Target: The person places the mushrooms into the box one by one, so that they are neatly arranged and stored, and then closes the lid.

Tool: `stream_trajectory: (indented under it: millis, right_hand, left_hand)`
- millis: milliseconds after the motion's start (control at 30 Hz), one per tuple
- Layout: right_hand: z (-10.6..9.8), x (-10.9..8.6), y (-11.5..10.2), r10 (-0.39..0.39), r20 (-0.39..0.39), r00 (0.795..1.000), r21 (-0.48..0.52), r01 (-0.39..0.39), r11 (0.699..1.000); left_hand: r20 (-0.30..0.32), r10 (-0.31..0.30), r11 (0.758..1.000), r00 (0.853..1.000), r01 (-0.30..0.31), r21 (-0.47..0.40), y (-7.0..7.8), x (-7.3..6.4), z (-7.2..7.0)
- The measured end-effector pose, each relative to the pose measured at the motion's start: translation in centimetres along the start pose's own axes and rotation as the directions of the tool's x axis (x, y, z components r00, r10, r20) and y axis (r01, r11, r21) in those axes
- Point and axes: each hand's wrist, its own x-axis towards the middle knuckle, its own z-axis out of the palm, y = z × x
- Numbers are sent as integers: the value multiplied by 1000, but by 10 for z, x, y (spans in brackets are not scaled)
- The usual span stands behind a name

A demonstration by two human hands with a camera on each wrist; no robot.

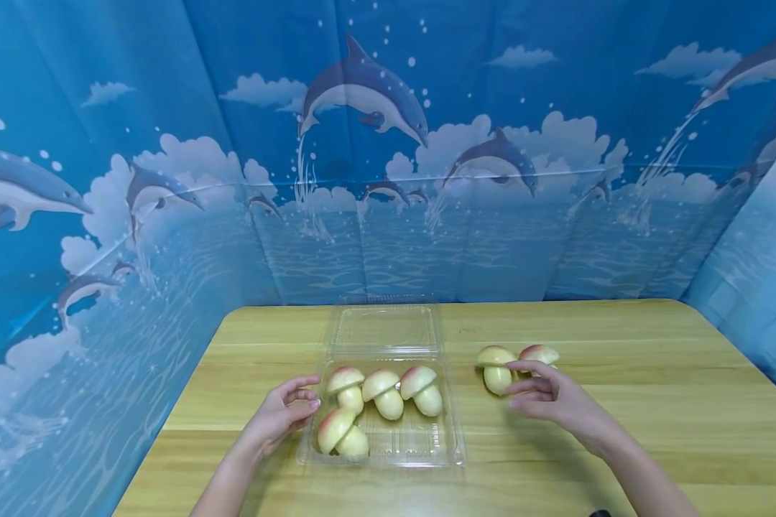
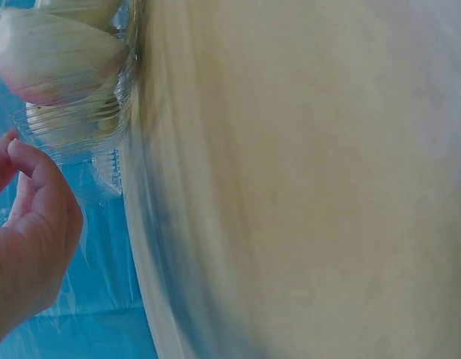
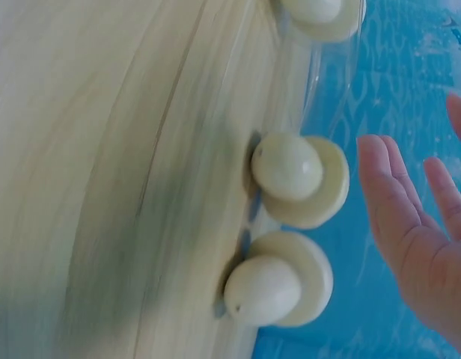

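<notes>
My left hand (image 1: 283, 413) hovers at the left edge of a clear plastic clamshell box (image 1: 414, 452), its fingers loosely bent and holding nothing. Several cream mushrooms with pink-tinged caps lie in the box: three in the back row, including the rightmost mushroom (image 1: 429, 399), and a front-left mushroom (image 1: 354, 443). My right hand (image 1: 559, 403) reaches over two more mushrooms on the table, its fingers extended and a gap between them and the mushrooms in the right wrist view. The nearer mushroom (image 3: 287, 168) and its neighbour (image 3: 264, 288) lie side by side there.
The box's clear lid (image 1: 388, 328) lies folded back toward the table's far edge. The wooden table (image 1: 653, 402) has rounded far corners. A blue curtain (image 1: 388, 244) printed with dolphins hangs close behind and beside it. A small dark object (image 1: 600, 513) shows at the bottom edge.
</notes>
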Motion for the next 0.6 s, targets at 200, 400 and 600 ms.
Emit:
stream_trajectory:
  millis: [200,400,600]
  right_hand:
    - [-15,-6,6,-10,-53,999,-29,9,1000]
    - [-29,-11,13,32,-95,995,-40,-36,999]
    - [-40,-13,21,35,-142,989,-45,-41,998]
  left_hand:
    - [1,-1,1000,1000,1,1,1,0,0]
    - [8,0,1000,1000,0,4,1,-1,0]
    - [4,1,1000,1000,-1,2,1,-1,0]
